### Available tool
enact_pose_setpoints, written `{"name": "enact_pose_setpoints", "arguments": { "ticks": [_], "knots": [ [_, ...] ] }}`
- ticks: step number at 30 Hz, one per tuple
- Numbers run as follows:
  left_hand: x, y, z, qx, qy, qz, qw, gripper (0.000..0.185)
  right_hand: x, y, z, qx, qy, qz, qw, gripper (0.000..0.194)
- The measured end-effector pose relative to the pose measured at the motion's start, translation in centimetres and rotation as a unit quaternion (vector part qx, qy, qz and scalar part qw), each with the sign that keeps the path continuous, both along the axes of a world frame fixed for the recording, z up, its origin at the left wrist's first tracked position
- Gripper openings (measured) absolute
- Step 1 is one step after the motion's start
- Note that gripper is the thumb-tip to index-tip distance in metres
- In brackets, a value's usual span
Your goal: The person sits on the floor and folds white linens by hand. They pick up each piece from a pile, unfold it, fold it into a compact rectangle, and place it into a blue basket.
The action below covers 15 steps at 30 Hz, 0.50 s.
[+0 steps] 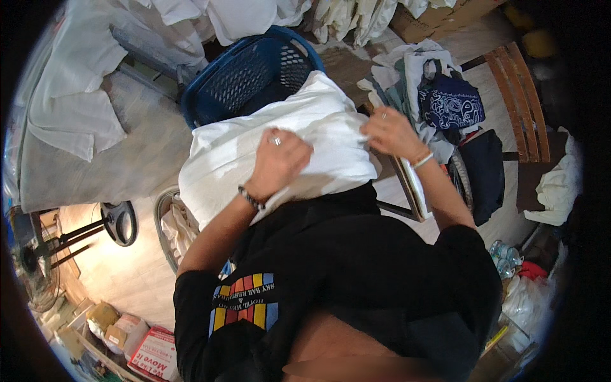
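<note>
A white cloth [281, 114] is spread across my lap, and its far part lies over the near rim of a blue plastic laundry basket [248, 71]. My left hand [284, 155], fingers curled down, rests on the middle of the cloth; its fingertips are hidden, so whether it grips the fabric is unclear. At the right edge of the same cloth, my right hand [389, 133] has its bent fingers pinched on the fabric, slightly blurred. Inside the basket, the visible part shows dark lattice walls.
To the left stands a fabric-covered table [95, 172] with white cloth draped on it. A pedestal fan [43, 258] stands below. On the right, a chair with a slatted wooden back [520, 105] bears piled clothes and a navy bandana-print bag [451, 102]. Boxes [152, 353] sit lower left.
</note>
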State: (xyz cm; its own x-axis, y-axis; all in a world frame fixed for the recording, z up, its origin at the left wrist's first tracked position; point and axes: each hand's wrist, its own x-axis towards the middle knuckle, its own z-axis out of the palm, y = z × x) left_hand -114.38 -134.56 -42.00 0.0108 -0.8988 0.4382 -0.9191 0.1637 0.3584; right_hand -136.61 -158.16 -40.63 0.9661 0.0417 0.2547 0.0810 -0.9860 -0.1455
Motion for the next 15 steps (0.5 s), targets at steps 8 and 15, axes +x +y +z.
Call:
{"name": "enact_pose_setpoints", "arguments": {
  "ticks": [8, 15],
  "knots": [
    [0.2, -0.3, -2.7, 0.068, 0.203, 0.045, 0.976, 0.024, -0.7, 2.6, -3.0, 0.333, -0.047, -0.204, 0.919, 0.023],
    [-0.4, -1.6, -4.8, 0.105, 0.082, 0.114, 0.985, 0.036, 4.0, 1.5, -7.2, 0.25, -0.075, -0.226, 0.939, 0.014]
  ]
}}
